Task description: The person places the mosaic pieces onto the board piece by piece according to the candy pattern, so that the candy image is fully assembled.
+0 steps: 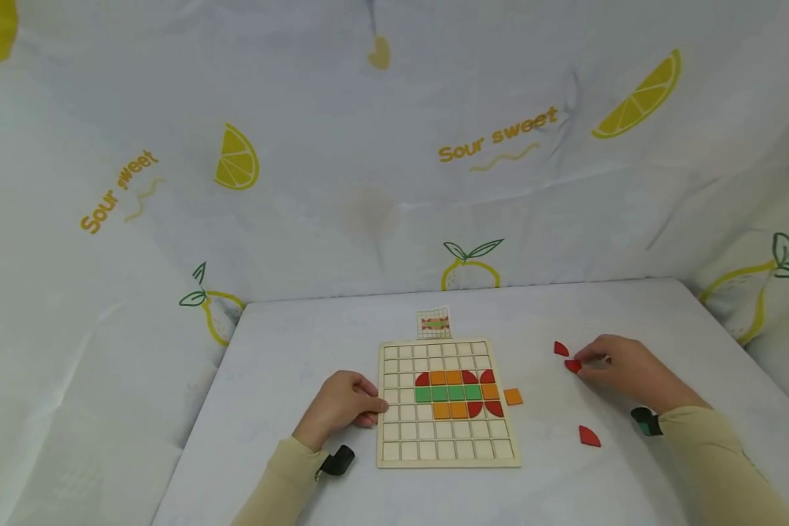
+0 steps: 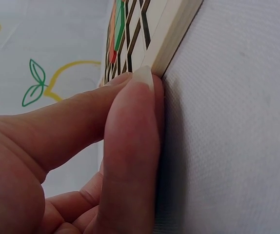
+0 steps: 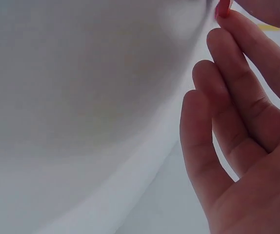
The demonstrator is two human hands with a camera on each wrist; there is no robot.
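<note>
A wooden grid board [image 1: 408, 432] lies on the table, with red quarter-circle, orange square and green square tiles [image 1: 447, 394] set in its middle rows. At its left edge, my left hand [image 1: 342, 403] grips the rim between thumb and fingers; the left wrist view shows the thumb [image 2: 132, 126] against the wooden side. Off to the board's right, my right hand [image 1: 624, 372] pinches a red quarter-circle tile [image 1: 573, 366] between thumb and index finger. Only a sliver of that red tile [image 3: 223, 8] shows in the right wrist view, where the other fingers are loosely bent.
A small pattern card [image 1: 433, 323] sits just behind the board. One orange square tile [image 1: 513, 397] lies beside the board's right edge. Two more red quarter-circle tiles are on the table, one behind [image 1: 561, 348] and one nearer the front [image 1: 589, 436].
</note>
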